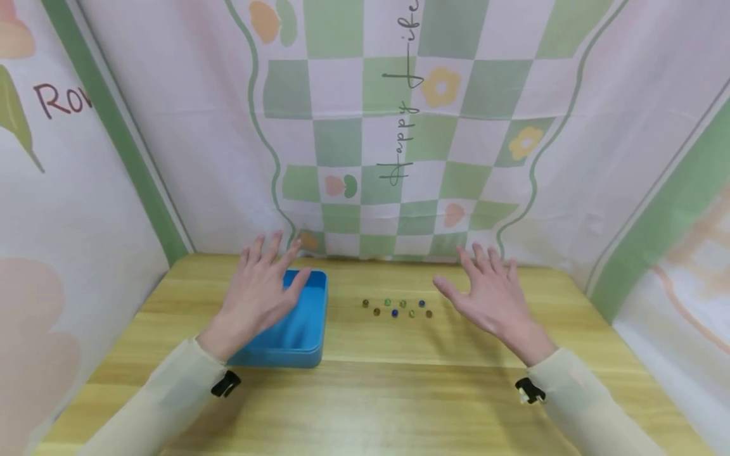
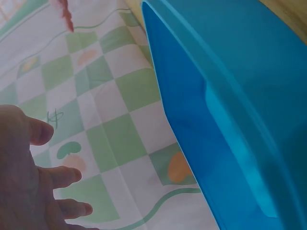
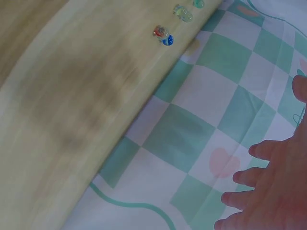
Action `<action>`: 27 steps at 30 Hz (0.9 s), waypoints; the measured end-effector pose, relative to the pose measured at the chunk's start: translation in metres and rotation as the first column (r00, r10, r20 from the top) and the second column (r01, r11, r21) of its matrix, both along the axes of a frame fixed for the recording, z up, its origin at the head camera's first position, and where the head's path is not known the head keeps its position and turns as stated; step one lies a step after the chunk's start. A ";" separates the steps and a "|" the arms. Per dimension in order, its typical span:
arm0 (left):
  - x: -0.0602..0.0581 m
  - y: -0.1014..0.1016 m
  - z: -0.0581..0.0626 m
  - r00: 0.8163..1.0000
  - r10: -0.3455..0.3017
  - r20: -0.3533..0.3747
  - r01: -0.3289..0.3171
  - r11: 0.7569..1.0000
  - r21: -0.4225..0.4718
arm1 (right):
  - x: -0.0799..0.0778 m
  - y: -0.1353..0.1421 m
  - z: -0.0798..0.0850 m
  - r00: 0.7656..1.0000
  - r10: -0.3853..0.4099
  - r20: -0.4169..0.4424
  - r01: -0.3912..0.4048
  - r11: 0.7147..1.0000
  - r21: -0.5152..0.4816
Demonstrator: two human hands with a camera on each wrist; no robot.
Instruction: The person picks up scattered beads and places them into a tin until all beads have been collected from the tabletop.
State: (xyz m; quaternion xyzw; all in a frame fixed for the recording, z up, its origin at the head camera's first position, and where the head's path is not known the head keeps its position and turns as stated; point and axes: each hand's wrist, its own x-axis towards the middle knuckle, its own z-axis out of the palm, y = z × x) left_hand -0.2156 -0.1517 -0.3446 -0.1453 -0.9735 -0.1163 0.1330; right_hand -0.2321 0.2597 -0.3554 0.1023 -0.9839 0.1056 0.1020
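Observation:
My left hand (image 1: 256, 291) is held over the blue plastic box (image 1: 310, 358), fingers spread and nothing in them. It hides much of the box's left side in the head view; in the left wrist view the inside wall of the box (image 2: 187, 91) shows beside the spread fingers. My right hand (image 1: 490, 297) hovers over the right part of the table, fingers spread, holding nothing. Between the hands, several glass marbles (image 1: 395, 313) lie in two loose rows, some blue, some green, some amber. The right wrist view catches a few marbles (image 3: 182, 13) near the table's far edge.
The wooden table (image 1: 376, 405) has a light grain. Behind it hangs a cloth with green and white checks (image 1: 388, 139), right at the far edge. More printed cloth (image 1: 114, 209) closes off the left side, and another cloth (image 1: 673, 253) the right.

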 end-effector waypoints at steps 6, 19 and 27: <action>0.006 -0.004 -0.002 1.000 -0.002 -0.001 0.002 1.000 0.001 | 0.005 -0.001 -0.008 1.000 0.007 -0.022 -0.008 1.000 -0.013; 0.016 -0.015 -0.009 1.000 0.013 -0.014 -0.013 1.000 0.009 | 0.013 0.000 -0.014 0.999 0.027 -0.045 -0.029 0.998 -0.051; 0.021 -0.023 -0.013 0.999 0.024 -0.025 -0.023 1.000 0.021 | 0.017 0.003 -0.019 0.997 0.030 -0.075 -0.036 0.997 -0.072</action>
